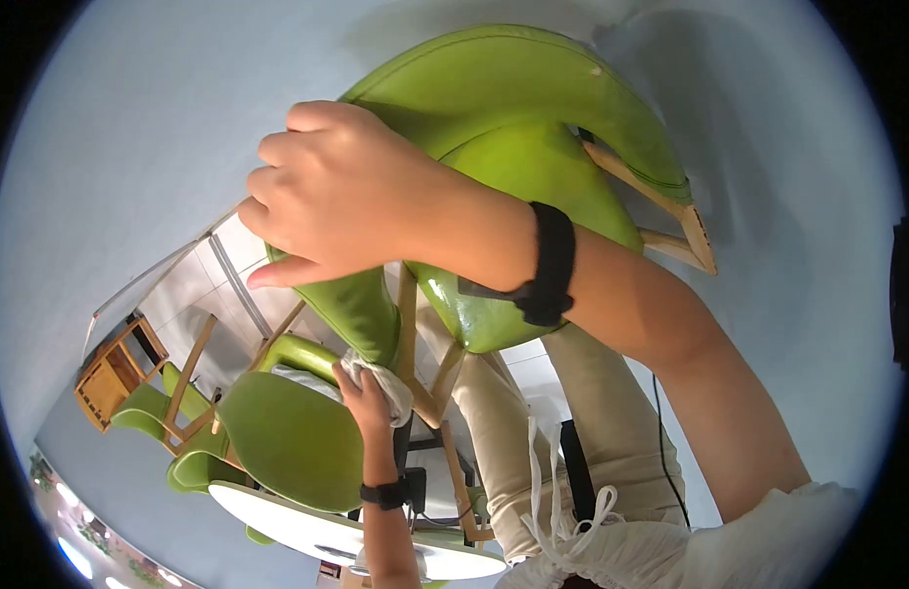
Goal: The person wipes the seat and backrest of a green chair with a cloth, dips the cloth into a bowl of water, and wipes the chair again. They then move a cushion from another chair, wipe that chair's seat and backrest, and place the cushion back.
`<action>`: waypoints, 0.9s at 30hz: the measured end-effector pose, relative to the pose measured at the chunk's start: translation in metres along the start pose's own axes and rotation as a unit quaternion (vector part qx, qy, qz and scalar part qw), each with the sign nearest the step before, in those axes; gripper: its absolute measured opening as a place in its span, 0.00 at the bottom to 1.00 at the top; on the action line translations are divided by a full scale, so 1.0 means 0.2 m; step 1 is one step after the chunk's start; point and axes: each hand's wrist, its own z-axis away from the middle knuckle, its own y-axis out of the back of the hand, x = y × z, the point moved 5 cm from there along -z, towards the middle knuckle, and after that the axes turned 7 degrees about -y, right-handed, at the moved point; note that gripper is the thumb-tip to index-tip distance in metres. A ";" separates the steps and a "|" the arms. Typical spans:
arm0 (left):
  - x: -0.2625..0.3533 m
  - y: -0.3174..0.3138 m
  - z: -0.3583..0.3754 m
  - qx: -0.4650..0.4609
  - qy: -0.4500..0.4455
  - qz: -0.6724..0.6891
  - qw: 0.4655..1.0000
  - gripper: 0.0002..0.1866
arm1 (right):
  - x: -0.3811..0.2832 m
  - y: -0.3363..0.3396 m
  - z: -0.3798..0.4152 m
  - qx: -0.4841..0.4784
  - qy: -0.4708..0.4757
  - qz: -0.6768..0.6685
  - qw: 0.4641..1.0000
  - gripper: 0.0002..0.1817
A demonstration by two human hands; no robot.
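A green padded chair [533, 167] with pale wooden legs stands in front of me, its curved backrest [474, 74] wrapping round the glossy seat. My right hand [331, 196] is closed over the backrest's edge with the back of the hand toward me; its fingertips are hidden. Lower down, my left hand [366, 398] holds a white cloth [390, 388] against the lower end of the same backrest. Part of the cloth is covered by the fingers. Black straps circle both wrists.
A second green chair [292, 442] is close beside my left forearm, near a white round tabletop [277, 515]. More green chairs [145, 407] and a wooden cabinet-like piece [115, 373] stand farther left. A grey-blue wall [769, 147] lies behind the chair. A thin black cable [661, 422] hangs beside my leg.
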 end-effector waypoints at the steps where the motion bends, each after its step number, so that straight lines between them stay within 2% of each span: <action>1: 0.00 0.01 0.02 -0.005 0.008 0.033 0.999 0.26 | -0.03 -0.01 0.00 0.003 0.005 0.006 1.000 0.24; 4: -0.02 -0.02 0.05 -0.008 0.025 0.133 0.991 0.23 | -0.07 -0.02 0.01 0.074 0.001 0.010 0.997 0.22; 6: -0.06 -0.03 0.04 -0.005 0.048 0.181 0.982 0.22 | -0.08 -0.02 0.01 0.062 -0.014 0.016 0.998 0.18; 8: -0.05 -0.04 -0.01 -0.025 0.030 0.193 0.980 0.19 | -0.08 0.02 -0.03 -0.020 0.002 0.038 0.999 0.18; 10: -0.01 -0.04 -0.07 -0.095 0.060 0.336 0.935 0.19 | -0.06 0.08 -0.08 -0.150 0.020 0.021 0.988 0.14; 11: -0.03 -0.03 -0.11 -0.118 0.070 0.341 0.930 0.19 | -0.03 0.09 -0.13 -0.225 0.030 -0.011 0.974 0.13; 12: -0.03 0.00 -0.13 -0.135 0.075 0.364 0.919 0.19 | -0.01 0.11 -0.17 -0.302 0.038 -0.044 0.951 0.15; 14: -0.01 0.06 -0.21 -0.170 0.079 0.408 0.893 0.21 | 0.05 0.14 -0.30 -0.513 -0.077 -0.045 0.854 0.19; 16: 0.02 0.08 -0.27 -0.195 0.096 0.487 0.846 0.24 | 0.14 0.15 -0.29 -0.571 -0.065 0.018 0.818 0.23; 18: 0.09 0.12 -0.33 -0.232 0.118 0.526 0.810 0.25 | 0.19 0.10 -0.24 -0.575 -0.080 -0.009 0.814 0.25; 22: 0.17 0.09 -0.34 -0.336 0.061 0.418 0.842 0.26 | 0.22 0.03 -0.24 -0.591 -0.048 -0.035 0.804 0.29; 23: 0.19 0.09 -0.37 -0.329 0.033 0.386 0.861 0.26 | 0.23 0.02 -0.24 -0.586 -0.034 -0.039 0.809 0.29; 26: 0.27 0.04 -0.44 -0.230 -0.069 0.317 0.917 0.25 | 0.24 0.00 -0.22 -0.571 -0.004 -0.050 0.819 0.29; 27: 0.31 0.05 -0.50 -0.197 -0.144 0.260 0.934 0.25 | 0.24 0.00 -0.22 -0.568 0.000 -0.050 0.822 0.29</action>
